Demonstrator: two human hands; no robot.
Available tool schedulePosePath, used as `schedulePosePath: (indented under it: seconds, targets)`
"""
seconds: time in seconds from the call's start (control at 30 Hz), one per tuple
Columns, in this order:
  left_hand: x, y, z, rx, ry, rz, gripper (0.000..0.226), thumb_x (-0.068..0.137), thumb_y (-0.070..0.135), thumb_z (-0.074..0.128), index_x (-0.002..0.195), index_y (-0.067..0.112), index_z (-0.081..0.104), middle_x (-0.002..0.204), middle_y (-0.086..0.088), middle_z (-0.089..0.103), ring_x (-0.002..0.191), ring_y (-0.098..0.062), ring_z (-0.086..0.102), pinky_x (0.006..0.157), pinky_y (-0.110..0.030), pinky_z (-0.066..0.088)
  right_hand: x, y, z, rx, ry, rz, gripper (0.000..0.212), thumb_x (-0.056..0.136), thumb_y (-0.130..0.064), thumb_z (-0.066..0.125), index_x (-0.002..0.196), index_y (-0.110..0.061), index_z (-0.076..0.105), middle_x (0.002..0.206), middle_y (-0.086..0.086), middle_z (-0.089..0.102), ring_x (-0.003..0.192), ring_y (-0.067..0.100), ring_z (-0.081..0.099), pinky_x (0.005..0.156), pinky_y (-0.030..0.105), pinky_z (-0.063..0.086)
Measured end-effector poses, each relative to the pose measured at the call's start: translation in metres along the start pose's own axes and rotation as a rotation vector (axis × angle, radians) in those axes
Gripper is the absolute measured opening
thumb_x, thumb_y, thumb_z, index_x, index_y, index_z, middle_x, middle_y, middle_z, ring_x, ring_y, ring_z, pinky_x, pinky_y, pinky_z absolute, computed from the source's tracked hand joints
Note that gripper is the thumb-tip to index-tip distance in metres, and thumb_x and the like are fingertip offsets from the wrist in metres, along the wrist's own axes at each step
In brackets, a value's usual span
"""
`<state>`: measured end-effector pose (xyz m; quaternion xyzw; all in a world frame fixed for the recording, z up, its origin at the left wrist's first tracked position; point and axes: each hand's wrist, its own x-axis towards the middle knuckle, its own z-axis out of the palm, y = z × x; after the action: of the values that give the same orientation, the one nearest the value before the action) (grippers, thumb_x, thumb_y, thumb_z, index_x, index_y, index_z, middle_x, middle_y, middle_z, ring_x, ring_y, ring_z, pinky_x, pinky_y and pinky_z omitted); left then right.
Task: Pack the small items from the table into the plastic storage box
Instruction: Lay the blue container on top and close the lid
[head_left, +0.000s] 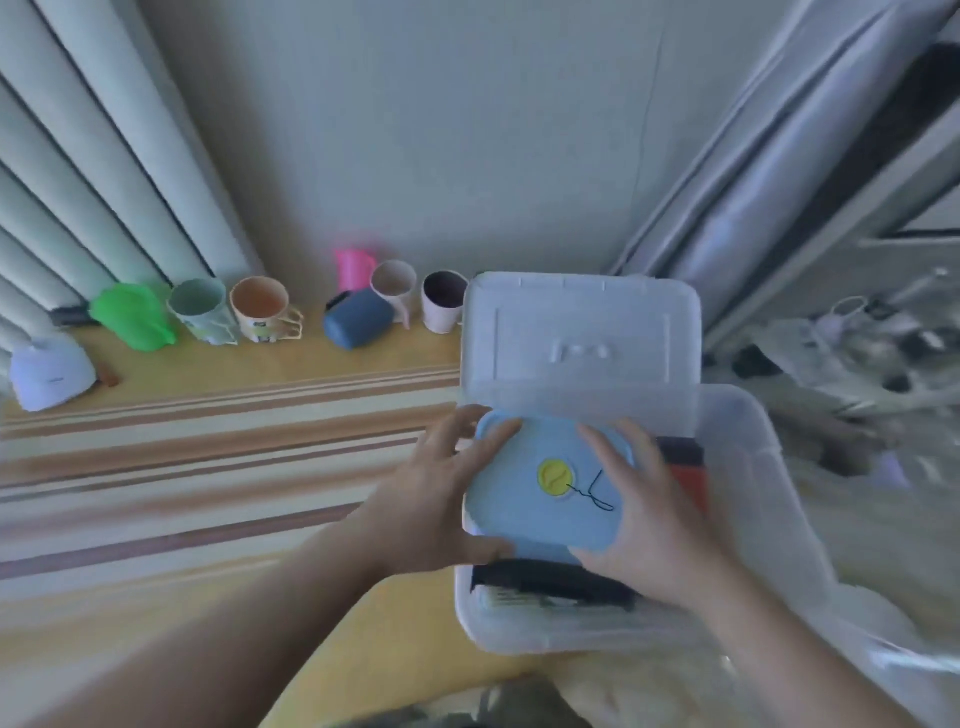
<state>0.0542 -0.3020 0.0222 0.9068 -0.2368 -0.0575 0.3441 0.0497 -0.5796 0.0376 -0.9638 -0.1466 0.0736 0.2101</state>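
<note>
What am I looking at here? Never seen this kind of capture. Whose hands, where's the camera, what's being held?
There is no robot: a person is packing with bare hands. The single picture comes from a wide-angle camera worn on the person's head, looking forward and down, so the edges are bent and blurred.

The left hand and right hand both grip a flat light-blue rectangular container with a yellow round valve in its lid, holding it over the clear plastic storage box, whose lid stands open. Dark items already lie inside the box; I cannot identify them.

On the striped tablecloth, along the wall, are a green plastic jug, several mugs, a pink cup and a dark blue pouch.
</note>
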Motion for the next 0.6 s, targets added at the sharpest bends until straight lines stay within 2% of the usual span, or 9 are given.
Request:
schedulePosePath:
  seconds: [0.07, 0.13, 0.2, 0.3, 0.4, 0.6]
  targets:
    - [0.024, 0.018, 0.036, 0.031, -0.095, -0.05, 0.114, 0.066, 0.066, 0.075, 0.157, 0.047, 0.008, 0.158, 0.0, 0.014, 0.139, -0.025, 0.033, 0.109, -0.042, 0.045, -0.011, 0.042, -0.001, -0.015, 0.005, 0.009, 0.119, 0.054, -0.049, 0.086, 0.156, -0.047, 0.025, 0.162, -0.006, 0.021, 0.14, 0.014, 0.037, 0.108, 0.032, 0.046]
    - [0.044, 0.036, 0.071, 0.07, -0.16, -0.091, 0.118, 0.063, 0.068, 0.075, 0.156, 0.048, 0.006, 0.156, -0.003, 0.017, 0.14, -0.029, 0.032, 0.109, -0.047, 0.045, -0.023, 0.079, -0.001, -0.031, -0.038, 0.002, 0.122, 0.056, -0.045, 0.086, 0.16, -0.046, 0.022, 0.163, -0.011, 0.016, 0.135, 0.014, 0.04, 0.104, 0.028, 0.047]
    - [0.055, 0.052, 0.096, 0.108, -0.26, -0.153, 0.123, 0.061, 0.067, 0.078, 0.155, 0.05, 0.001, 0.151, -0.001, 0.018, 0.137, -0.03, 0.034, 0.111, -0.045, 0.043, -0.035, 0.109, 0.004, -0.03, -0.129, 0.013, 0.126, 0.058, -0.049, 0.079, 0.16, -0.057, 0.006, 0.165, -0.011, 0.009, 0.138, 0.02, 0.04, 0.107, 0.031, 0.047]
    - [0.06, 0.068, 0.121, 0.157, -0.387, -0.224, 0.13, 0.061, 0.069, 0.08, 0.154, 0.05, -0.008, 0.148, 0.002, 0.015, 0.138, -0.031, 0.033, 0.113, -0.043, 0.04, -0.05, 0.142, 0.012, 0.01, -0.265, -0.01, 0.123, 0.061, -0.056, 0.072, 0.148, -0.072, -0.013, 0.164, -0.009, 0.001, 0.144, 0.02, 0.034, 0.116, 0.035, 0.041]
    - [0.065, 0.076, 0.135, 0.161, -0.38, -0.267, 0.13, 0.064, 0.069, 0.079, 0.154, 0.051, -0.013, 0.152, 0.001, 0.012, 0.142, -0.032, 0.028, 0.113, -0.047, 0.041, -0.053, 0.162, 0.02, 0.011, -0.284, 0.0, 0.119, 0.062, -0.062, 0.071, 0.149, -0.07, -0.01, 0.162, -0.009, -0.002, 0.144, 0.021, 0.033, 0.116, 0.039, 0.04]
    - [0.077, 0.08, 0.155, 0.134, -0.318, -0.302, 0.122, 0.071, 0.06, 0.077, 0.155, 0.049, -0.01, 0.158, 0.004, 0.011, 0.142, -0.03, 0.03, 0.112, -0.046, 0.041, -0.045, 0.178, 0.036, 0.026, -0.27, 0.066, 0.119, 0.061, -0.054, 0.077, 0.15, -0.056, -0.002, 0.161, -0.002, 0.004, 0.134, 0.029, 0.039, 0.106, 0.048, 0.05]
